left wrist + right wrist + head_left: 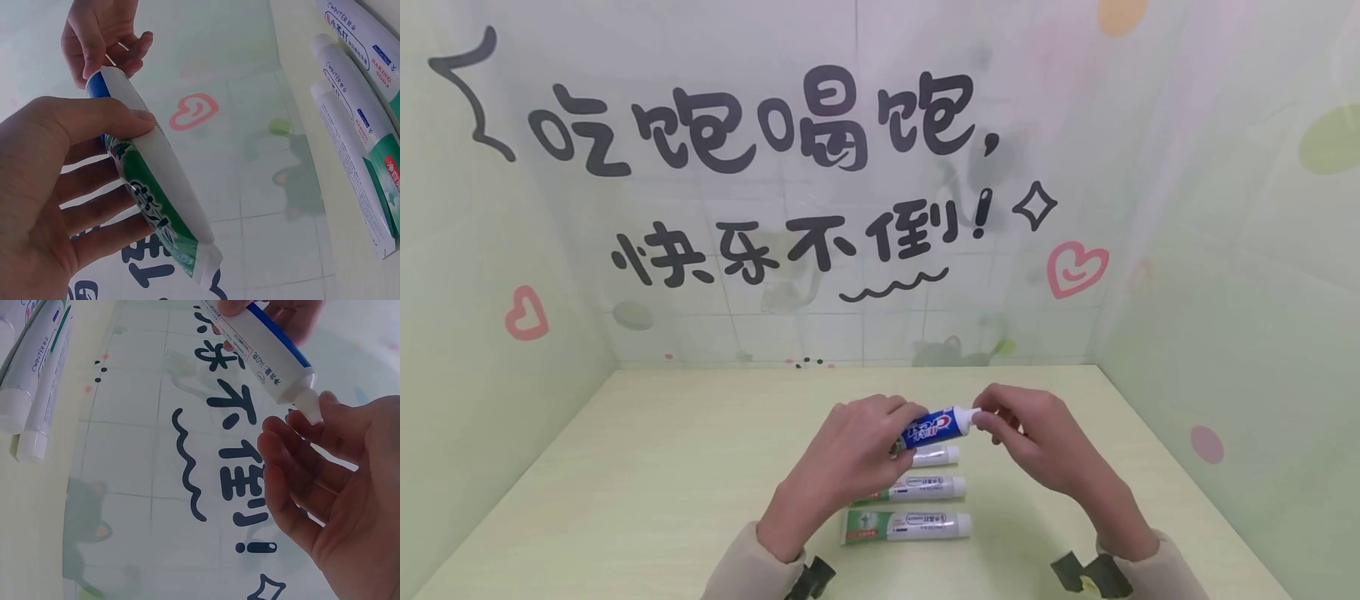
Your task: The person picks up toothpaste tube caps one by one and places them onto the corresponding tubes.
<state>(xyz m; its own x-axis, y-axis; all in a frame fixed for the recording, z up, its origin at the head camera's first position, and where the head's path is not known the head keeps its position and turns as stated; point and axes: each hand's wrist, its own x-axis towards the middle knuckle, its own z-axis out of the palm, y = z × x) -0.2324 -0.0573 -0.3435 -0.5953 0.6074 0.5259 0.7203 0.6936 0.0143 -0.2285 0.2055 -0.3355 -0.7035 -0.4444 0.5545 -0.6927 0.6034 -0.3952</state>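
My left hand (863,442) grips a blue, white and green Crest toothpaste tube (938,427) above the table, its capped end pointing right and slightly up. In the left wrist view the thumb lies across the white back of the tube (172,178), with the fingers behind it. My right hand (1037,429) pinches the small white cap (308,407) at the tube's tip between thumb and index finger. The other right fingers (294,469) are loosely bent beside it.
Three white and green toothpaste tubes lie in a row on the table under the left hand: a near one (917,527), a middle one (928,487) and a far one (936,456), partly hidden. Printed walls (865,333) close in the table (647,467) at back and sides.
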